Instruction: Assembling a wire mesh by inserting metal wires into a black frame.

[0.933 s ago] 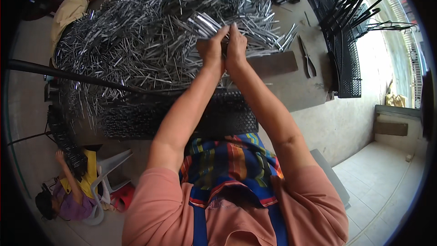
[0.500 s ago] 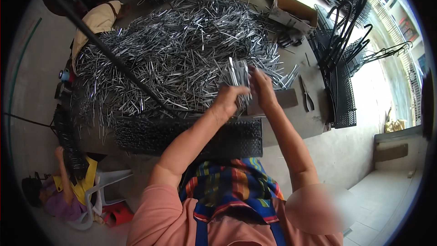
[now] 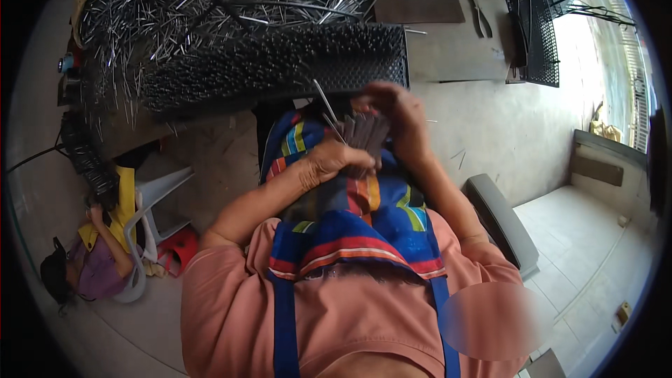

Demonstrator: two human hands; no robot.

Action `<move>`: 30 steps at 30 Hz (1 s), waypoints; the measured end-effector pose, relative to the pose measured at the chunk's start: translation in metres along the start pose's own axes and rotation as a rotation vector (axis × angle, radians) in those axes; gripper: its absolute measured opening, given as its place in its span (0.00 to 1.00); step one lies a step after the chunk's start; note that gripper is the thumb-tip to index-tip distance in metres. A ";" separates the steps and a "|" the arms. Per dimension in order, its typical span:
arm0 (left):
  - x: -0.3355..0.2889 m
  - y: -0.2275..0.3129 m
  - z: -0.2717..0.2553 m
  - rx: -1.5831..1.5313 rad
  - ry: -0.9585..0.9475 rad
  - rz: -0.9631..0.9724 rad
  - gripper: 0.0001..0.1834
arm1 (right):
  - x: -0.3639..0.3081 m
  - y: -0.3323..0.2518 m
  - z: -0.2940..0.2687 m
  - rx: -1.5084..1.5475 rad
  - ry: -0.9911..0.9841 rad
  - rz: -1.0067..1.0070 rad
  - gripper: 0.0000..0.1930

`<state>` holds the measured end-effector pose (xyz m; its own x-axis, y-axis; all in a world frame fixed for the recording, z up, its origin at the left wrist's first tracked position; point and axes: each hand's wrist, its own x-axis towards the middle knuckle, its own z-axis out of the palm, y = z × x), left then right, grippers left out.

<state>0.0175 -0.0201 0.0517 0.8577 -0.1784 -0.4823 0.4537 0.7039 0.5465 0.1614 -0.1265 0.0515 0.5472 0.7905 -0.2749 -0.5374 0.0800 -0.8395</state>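
In front of my striped apron (image 3: 413, 199), my left hand (image 3: 334, 159) is closed round a bundle of thin metal strips (image 3: 364, 130). One longer strip sticks out of it, tilted up to the left. My right hand (image 3: 404, 117) is cupped by the bundle's right side, its fingers curved over the top end. Motion smears those fingers, so whether they grip any strips is unclear. Just beyond both hands lies a long black perforated rack (image 3: 357, 70), with many dark upright pieces in its holes, more thinly toward the right end.
A big heap of loose metal strips (image 3: 140, 21) covers the table behind the rack. Farther right are a brown block (image 3: 420, 9), pliers (image 3: 479, 14) and black mesh panels (image 3: 542, 42). Another person (image 3: 105, 259) sits at the left by a light chair (image 3: 136, 238).
Both hands have come back toward my body with the bundle, from above the heap to in front of my apron. My view has tilted down. The rack shows more fully.
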 end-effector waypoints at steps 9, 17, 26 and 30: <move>0.004 -0.020 -0.012 -0.060 0.445 0.370 0.22 | -0.009 0.016 0.010 -0.312 0.103 0.201 0.06; 0.002 -0.011 -0.014 -0.132 0.450 0.394 0.22 | 0.003 0.017 0.012 -0.296 0.017 0.268 0.07; -0.007 -0.034 -0.044 -0.115 0.605 0.381 0.22 | 0.023 0.004 0.015 -0.392 0.099 0.197 0.04; -0.016 -0.035 -0.037 -0.092 0.535 0.411 0.22 | 0.048 0.008 0.028 -0.419 0.128 -0.302 0.03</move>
<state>-0.0213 -0.0164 0.0154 0.7072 0.4645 -0.5330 0.0733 0.7016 0.7088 0.1654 -0.0706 0.0447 0.7259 0.6873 -0.0254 -0.0557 0.0219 -0.9982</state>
